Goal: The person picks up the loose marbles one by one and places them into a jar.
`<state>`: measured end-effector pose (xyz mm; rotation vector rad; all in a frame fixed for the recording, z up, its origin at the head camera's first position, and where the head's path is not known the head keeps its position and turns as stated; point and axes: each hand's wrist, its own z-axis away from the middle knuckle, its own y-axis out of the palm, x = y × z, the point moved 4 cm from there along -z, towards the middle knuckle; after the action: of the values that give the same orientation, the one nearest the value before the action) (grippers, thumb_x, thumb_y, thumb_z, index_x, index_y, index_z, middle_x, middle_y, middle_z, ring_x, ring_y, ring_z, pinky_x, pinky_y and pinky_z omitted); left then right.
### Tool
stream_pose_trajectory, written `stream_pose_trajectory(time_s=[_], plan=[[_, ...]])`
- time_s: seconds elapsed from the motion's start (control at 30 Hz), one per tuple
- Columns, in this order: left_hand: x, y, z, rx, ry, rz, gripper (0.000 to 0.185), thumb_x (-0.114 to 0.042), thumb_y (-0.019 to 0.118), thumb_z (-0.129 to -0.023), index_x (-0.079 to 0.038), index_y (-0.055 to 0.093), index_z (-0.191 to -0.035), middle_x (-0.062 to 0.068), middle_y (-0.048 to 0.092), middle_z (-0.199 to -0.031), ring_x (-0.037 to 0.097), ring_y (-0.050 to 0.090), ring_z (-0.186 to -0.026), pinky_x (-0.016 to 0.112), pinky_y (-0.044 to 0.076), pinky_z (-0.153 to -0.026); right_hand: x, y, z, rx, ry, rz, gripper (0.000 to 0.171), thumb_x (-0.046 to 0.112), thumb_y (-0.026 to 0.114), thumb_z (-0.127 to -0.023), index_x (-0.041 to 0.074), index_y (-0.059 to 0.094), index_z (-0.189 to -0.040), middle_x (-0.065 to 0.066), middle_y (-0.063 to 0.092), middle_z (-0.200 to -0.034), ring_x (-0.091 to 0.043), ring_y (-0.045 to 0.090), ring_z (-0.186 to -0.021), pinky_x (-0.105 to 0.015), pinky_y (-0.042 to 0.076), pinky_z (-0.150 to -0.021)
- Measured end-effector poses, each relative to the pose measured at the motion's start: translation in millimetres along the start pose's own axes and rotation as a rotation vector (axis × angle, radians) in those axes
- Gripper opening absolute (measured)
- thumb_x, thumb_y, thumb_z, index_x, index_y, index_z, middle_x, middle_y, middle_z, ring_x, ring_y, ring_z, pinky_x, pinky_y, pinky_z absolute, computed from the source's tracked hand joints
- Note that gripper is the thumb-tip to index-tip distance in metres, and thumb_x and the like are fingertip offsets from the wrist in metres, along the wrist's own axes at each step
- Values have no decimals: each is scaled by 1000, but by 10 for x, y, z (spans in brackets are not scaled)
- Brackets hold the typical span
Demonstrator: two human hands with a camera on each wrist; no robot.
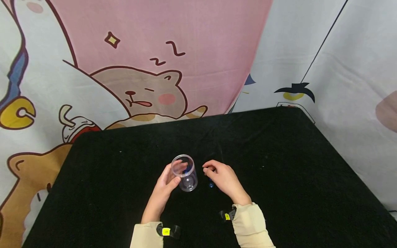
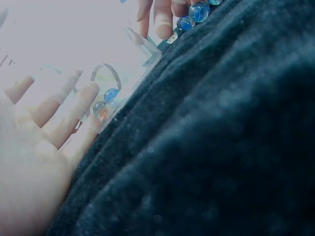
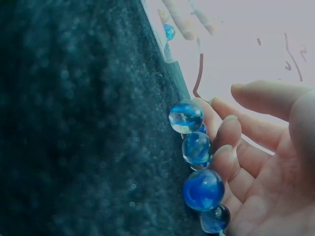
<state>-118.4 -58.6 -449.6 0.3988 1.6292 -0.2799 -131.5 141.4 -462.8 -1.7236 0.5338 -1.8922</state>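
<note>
Marbles, blue glass [image 3: 196,147], lie on black cloth against the right hand's [image 1: 224,179] curled fingers; the left hand [image 1: 164,187] grips the clear plastic jar [image 1: 185,172]; advisable to pinch one marble firmly, keeping the jar steady.

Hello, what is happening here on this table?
A person sits at a black table. The left hand holds a clear plastic jar with a few marbles inside. The right hand rests beside the jar, its curled fingers against a row of blue glass marbles on the cloth.
</note>
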Motion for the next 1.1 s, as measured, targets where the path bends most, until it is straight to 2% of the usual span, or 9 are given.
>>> stream_pose_trajectory(time_s=[0.3,0.7,1.1], plan=[[13,-17,-1,-6,-2,-2,44,-10,44,-92,-9,33,-135,14,42,-133,27,35,-125,51,25,-99,17,2,3,1,-14,-8,13,27,56,-86,21,62,-96,10,58,-75,-11,52,-60,-30,42,-54],[4,-10,4,-4,-7,13,43,-8,41,-94,-6,31,-135,16,41,-134,28,34,-126,52,23,-100,7,3,1,-14,-20,-13,16,27,56,-86,19,63,-98,10,57,-75,-11,52,-60,-30,43,-54],[7,-16,-3,-2,20,7,43,-8,41,-93,-5,31,-135,20,40,-133,32,33,-126,54,23,-99,-5,-40,-1,-83,46,-24,11,25,57,-87,22,61,-97,6,55,-78,-12,52,-59,-30,43,-52]])
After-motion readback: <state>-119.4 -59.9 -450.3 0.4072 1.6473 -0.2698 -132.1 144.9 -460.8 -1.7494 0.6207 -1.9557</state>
